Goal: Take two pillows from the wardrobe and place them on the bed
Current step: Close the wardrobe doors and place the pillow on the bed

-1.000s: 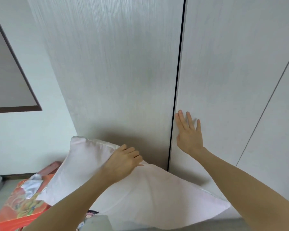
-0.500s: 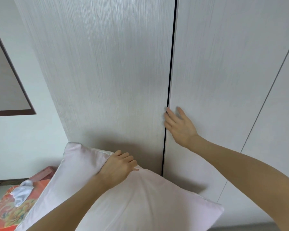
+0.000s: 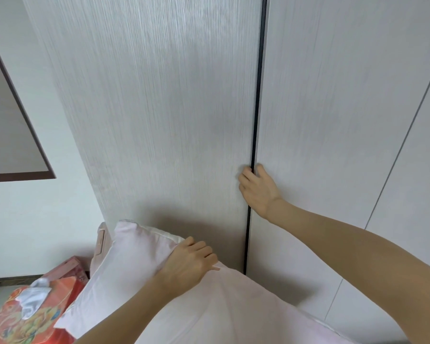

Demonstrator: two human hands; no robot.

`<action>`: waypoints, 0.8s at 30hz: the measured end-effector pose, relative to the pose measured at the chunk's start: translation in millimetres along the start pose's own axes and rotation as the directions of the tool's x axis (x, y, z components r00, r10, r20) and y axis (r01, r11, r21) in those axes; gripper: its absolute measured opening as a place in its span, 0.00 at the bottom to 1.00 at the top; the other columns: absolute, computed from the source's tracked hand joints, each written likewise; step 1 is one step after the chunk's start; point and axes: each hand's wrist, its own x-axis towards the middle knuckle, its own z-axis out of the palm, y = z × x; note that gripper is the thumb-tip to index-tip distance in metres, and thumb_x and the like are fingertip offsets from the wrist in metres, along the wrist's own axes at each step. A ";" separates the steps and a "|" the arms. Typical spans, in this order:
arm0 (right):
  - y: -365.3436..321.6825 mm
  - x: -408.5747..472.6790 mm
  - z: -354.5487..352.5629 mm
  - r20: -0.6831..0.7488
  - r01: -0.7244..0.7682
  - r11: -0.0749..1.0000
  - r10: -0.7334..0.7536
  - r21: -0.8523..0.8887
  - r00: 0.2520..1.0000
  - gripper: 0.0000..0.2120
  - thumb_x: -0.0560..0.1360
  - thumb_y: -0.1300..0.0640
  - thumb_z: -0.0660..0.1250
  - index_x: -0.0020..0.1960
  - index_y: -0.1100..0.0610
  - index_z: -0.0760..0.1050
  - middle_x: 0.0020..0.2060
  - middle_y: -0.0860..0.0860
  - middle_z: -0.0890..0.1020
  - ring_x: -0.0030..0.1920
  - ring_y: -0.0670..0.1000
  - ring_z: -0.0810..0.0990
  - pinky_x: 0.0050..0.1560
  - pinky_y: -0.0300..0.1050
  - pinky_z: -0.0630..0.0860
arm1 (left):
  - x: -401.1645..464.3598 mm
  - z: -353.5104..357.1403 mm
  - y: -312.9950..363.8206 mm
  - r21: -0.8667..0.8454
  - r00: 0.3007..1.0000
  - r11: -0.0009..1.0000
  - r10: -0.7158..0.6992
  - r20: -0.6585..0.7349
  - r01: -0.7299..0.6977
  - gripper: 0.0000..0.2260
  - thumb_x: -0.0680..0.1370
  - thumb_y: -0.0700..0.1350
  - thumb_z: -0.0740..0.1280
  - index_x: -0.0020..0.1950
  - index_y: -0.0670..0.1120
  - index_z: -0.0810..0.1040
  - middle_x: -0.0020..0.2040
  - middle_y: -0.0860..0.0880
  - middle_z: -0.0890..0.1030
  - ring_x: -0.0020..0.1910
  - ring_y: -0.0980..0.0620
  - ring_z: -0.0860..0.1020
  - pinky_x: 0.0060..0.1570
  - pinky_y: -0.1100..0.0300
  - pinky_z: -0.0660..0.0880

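A pale pink pillow [image 3: 124, 269] fills the lower middle of the view, held up against my body. My left hand [image 3: 189, 264] grips its top edge with curled fingers. The grey wardrobe stands right in front, its left door [image 3: 164, 108] and right door [image 3: 333, 108] meeting at a dark seam. My right hand [image 3: 257, 188] is at that seam at waist height, its fingertips hooked over the edge of the right door. The wardrobe's inside is hidden.
An orange-red floral box [image 3: 18, 319] with white tissue on top sits low on the left. A pink case [image 3: 100, 247] leans behind the pillow. A dark-framed panel [image 3: 8, 125] hangs on the white wall at left.
My right hand slid left from flat on the right door to the seam, and its fingers now curl into the gap. The left hand kept its hold on the pillow.
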 end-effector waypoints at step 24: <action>-75.4 -79.4 5.9 0.005 -0.011 0.137 0.046 0.991 0.999 0.18 0.78 0.53 0.58 0.67 0.53 0.68 0.63 0.50 0.76 0.63 0.52 0.72 0.63 0.42 0.64 | -15.4 1.7 -22.5 0.034 0.993 0.999 -0.034 0.113 0.031 0.14 0.76 0.53 0.59 0.33 0.52 0.77 0.29 0.56 0.76 0.29 0.56 0.74 0.30 0.63 0.70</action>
